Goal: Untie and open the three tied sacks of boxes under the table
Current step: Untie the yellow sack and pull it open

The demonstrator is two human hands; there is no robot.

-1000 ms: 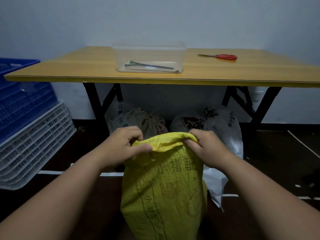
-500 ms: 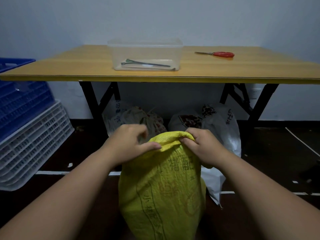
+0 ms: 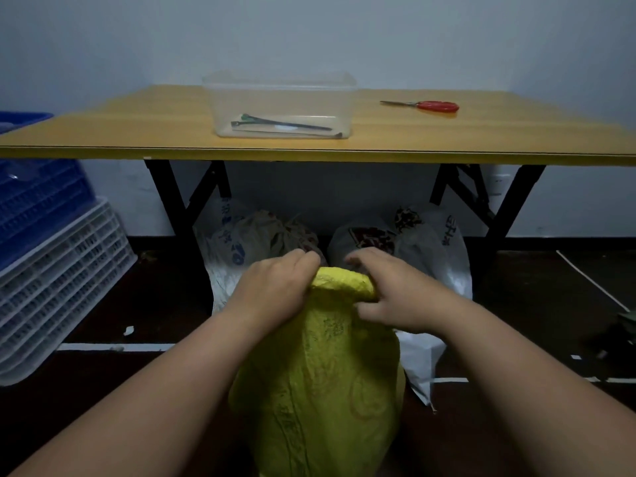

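A yellow woven sack (image 3: 320,383) stands on the dark floor right in front of me. My left hand (image 3: 275,290) grips the left side of its bunched top. My right hand (image 3: 389,294) grips the right side, fingers curled over the rolled edge. Behind it, under the table (image 3: 103,146), lie two pale sacks: one on the left (image 3: 241,246) and one on the right (image 3: 430,249), whose top is bunched. Whether the yellow sack's mouth is tied is hidden by my hands.
On the table stand a clear plastic box (image 3: 282,108) with cable ties inside and red-handled scissors (image 3: 426,105). Blue crates (image 3: 31,208) and white crates (image 3: 58,290) are stacked at the left. Black table legs (image 3: 172,201) frame the sacks.
Both hands have moved closer together on the yellow sack's top, bunching it narrower. The view has dropped slightly toward the sack.
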